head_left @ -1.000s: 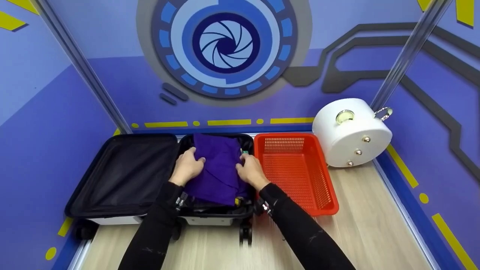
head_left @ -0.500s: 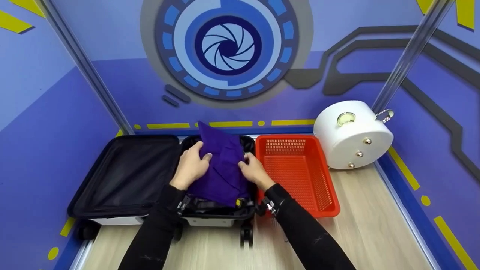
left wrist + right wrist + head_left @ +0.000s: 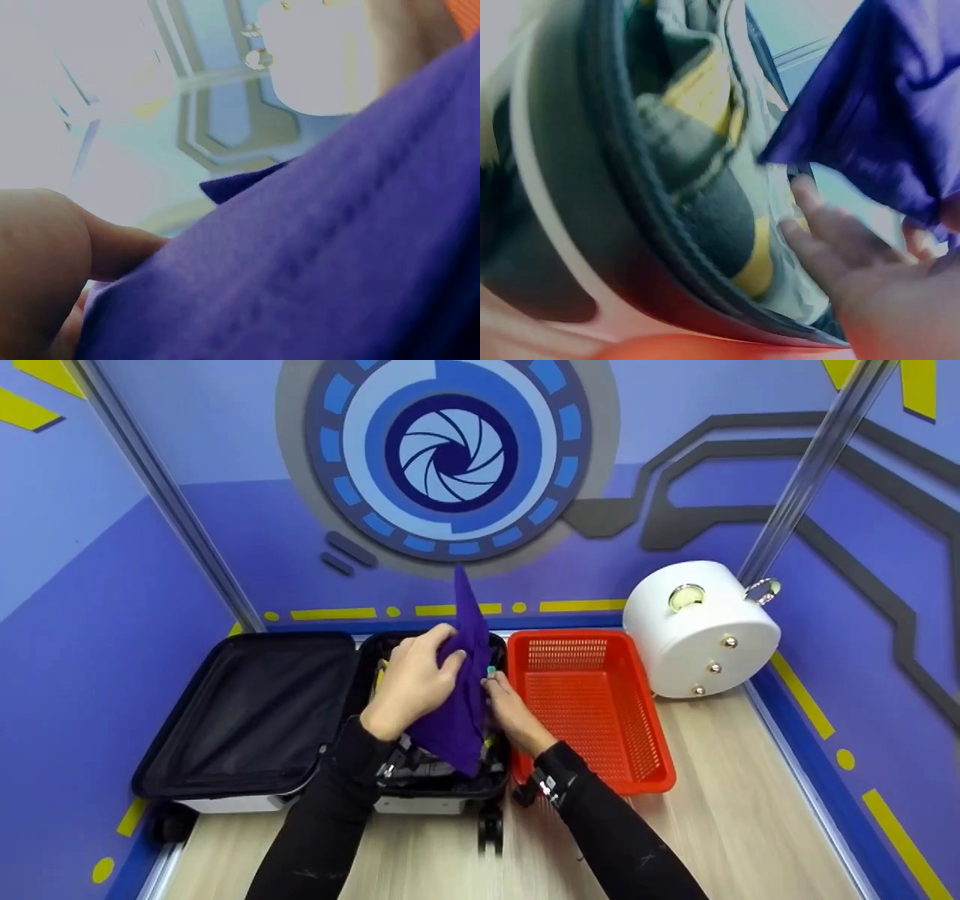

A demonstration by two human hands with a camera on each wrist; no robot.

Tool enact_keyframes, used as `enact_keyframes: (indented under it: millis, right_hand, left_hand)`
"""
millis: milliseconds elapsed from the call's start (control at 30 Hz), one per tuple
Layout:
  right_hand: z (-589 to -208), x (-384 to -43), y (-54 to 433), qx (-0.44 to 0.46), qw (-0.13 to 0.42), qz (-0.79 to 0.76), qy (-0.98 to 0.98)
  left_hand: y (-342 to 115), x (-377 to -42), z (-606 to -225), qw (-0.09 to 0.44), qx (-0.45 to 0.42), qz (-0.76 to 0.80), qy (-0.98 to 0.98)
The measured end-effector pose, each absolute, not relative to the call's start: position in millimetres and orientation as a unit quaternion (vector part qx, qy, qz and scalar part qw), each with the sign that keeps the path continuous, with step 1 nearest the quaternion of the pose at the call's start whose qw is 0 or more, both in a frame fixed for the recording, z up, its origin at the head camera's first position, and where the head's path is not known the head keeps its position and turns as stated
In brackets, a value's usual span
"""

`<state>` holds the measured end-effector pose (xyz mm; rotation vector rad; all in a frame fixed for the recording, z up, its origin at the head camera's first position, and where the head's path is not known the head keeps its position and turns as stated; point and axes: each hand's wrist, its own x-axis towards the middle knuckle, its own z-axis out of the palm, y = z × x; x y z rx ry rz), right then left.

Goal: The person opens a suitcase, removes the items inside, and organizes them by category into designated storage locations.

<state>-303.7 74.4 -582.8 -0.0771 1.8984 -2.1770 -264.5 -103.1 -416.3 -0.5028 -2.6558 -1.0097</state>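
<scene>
Head cam's got the purple cloth (image 3: 454,727) mid-frame over the open suitcase (image 3: 439,792), long axis running up-down between my left hand (image 3: 416,679) and right hand (image 3: 512,709), each pinching an edge, so neither's really nearer.

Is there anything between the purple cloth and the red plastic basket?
Yes: the right hand at the edge of the purple cloth, a small teal item beside that hand, and the right rim of the open suitcase, beside the red plastic basket.
</scene>
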Motion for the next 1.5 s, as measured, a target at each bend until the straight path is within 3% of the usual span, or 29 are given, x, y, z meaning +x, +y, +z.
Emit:
enact_keyframes:
  millis: [100,200,433,700,967,1167,1333,1500]
  right_hand:
    - [-584.0,-297.8,79.4,-0.013,0.163,-0.809,0.565]
    - [-582.3,-292.9,89.0,-0.026,0.154,-0.846,0.509]
    - [-565.8,-289.9,128.9,-0.051,0.081,-0.813,0.574]
    - [-543.0,-292.8,187.9,-0.041,-0.005,-0.713,0.700]
    - [-529.6,-297.4,242.8,-0.057,-0.061,-0.637,0.767]
    - [-530.3,-306.6,267.0,-0.021,-0.088,-0.586,0.805]
    - [-543.0,-311.9,283.5,0.012,-0.084,-0.512,0.855]
    - [-566.5,-315.8,292.5,0.017,-0.039,-0.429,0.902]
  left_hand:
    - [-94.7,-261.7,-409.4,0.128,-0.187,-0.349,-0.909]
    - [-90.1,-260.1,-406.5,0.128,-0.190,-0.355,-0.906]
    - [-91.0,-265.0,-416.7,0.123,-0.162,-0.355,-0.912]
    - [-87.7,-283.1,-446.4,0.070,-0.149,-0.383,-0.909]
    - [-53.9,-299.8,-476.9,0.023,-0.167,-0.419,-0.892]
    - [-23.6,-304.6,-491.3,-0.036,-0.142,-0.457,-0.877]
    - [-0.8,-308.3,-508.3,-0.072,-0.138,-0.446,-0.882]
    - [17.1,-310.7,-530.6,-0.107,-0.146,-0.425,-0.887]
